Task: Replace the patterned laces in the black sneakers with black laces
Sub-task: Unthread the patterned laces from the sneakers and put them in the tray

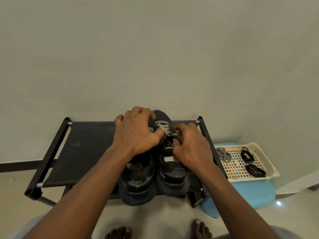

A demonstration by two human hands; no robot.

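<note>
Nearest, bare feet (200, 229) on the pale floor, just short of the black fabric-topped shoe rack (82, 152). On the rack's near edge, heels overhanging, two black chunky-soled sneakers (138, 183) side by side, likely set so to keep the tongues within reach. Curled over the forefoot of the right-side sneaker, the left hand (136, 131), thumb down on the black-and-white patterned lace (163, 129), seemingly to steady the shoe. Pinching that lace at the eyelets, the right hand (191, 147), apparently working it loose. Right of the rack, on a blue plastic stool (250, 192), a white slotted plastic basket (269, 169) with one loose patterned lace (223, 154) and two coiled black laces (246, 155), parked close for the swap. Left-side sneaker probably stripped already.
</note>
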